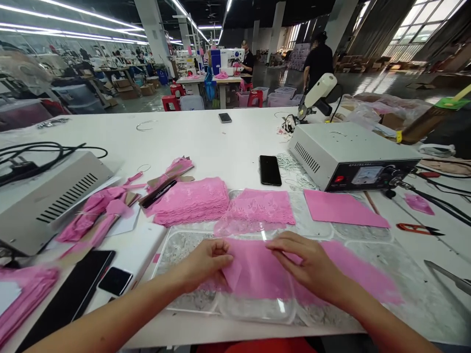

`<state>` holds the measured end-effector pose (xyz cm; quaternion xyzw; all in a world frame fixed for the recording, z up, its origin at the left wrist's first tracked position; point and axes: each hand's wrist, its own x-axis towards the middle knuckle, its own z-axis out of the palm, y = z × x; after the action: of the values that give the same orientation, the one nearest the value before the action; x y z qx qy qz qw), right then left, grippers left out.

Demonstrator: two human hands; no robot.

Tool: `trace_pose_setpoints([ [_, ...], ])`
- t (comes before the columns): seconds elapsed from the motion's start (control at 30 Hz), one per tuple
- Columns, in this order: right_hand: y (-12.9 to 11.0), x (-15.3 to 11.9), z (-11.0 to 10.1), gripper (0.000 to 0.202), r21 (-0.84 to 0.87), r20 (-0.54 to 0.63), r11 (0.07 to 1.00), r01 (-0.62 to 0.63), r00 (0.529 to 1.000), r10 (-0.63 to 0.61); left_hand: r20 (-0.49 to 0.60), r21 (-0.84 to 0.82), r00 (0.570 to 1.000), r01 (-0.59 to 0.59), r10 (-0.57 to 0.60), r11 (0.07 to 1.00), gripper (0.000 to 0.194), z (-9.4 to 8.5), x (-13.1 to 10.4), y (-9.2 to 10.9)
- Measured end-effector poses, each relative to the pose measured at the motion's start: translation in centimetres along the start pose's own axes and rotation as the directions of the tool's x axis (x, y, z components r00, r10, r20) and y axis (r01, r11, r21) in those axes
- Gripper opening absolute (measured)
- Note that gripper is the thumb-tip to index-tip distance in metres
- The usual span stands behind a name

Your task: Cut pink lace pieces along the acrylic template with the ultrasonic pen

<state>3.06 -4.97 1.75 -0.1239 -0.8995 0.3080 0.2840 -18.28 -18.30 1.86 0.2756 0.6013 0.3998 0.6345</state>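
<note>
My left hand (211, 262) pinches the left upper part of a thin pink fabric piece (257, 274). With thumb and fingers together, my right hand (303, 260) grips the same piece near its upper right edge. The fabric hangs between both hands over a clear plastic tray (257, 314). More pink fabric (360, 274) lies under and to the right of my right hand. Just beyond my hands are a stack of pink lace pieces (195, 198), a looser lace piece (261, 206) and a flat pink panel (344, 208).
A grey control box (353, 152) stands at right, another grey box (55, 196) at left. Orange-handled snips (419, 229) and metal scissors (449, 277) lie at right. A black phone (270, 170) rests mid-table. Pink bundles (95, 211) lie at left. A person (318, 61) stands beyond the table.
</note>
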Motion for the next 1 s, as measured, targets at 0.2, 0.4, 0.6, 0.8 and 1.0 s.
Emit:
trace_pose_setpoints([
  [0.2,2.2,-4.6,-2.4,0.019,-0.124,0.092,0.955,-0.271,0.955,0.282,-0.041,0.245,0.991,-0.113,0.126,0.963,0.025,-0.4,0.1,0.3],
  [0.4,1.6,-4.4,-1.3,0.020,-0.147,0.113,0.941,-0.303,0.940,0.321,-0.077,0.468,0.978,-0.138,0.196,0.873,0.021,-1.7,-0.5,0.4],
  [0.6,0.8,-4.1,-0.3,0.016,-0.192,0.175,0.957,-0.216,0.952,0.250,-0.126,0.649,0.945,-0.152,0.303,0.745,0.017,-2.4,-1.3,-0.3],
  [0.8,-0.4,-4.3,0.4,0.018,-0.233,0.253,0.969,-0.080,0.957,0.139,-0.083,0.772,0.892,-0.224,0.444,0.595,0.018,-2.5,-1.3,-1.3],
  [1.0,-0.2,-4.6,1.0,0.018,-0.249,0.238,0.968,0.022,0.970,0.039,-0.002,0.903,0.793,-0.261,0.610,0.342,0.037,-3.3,-2.3,-2.2],
])
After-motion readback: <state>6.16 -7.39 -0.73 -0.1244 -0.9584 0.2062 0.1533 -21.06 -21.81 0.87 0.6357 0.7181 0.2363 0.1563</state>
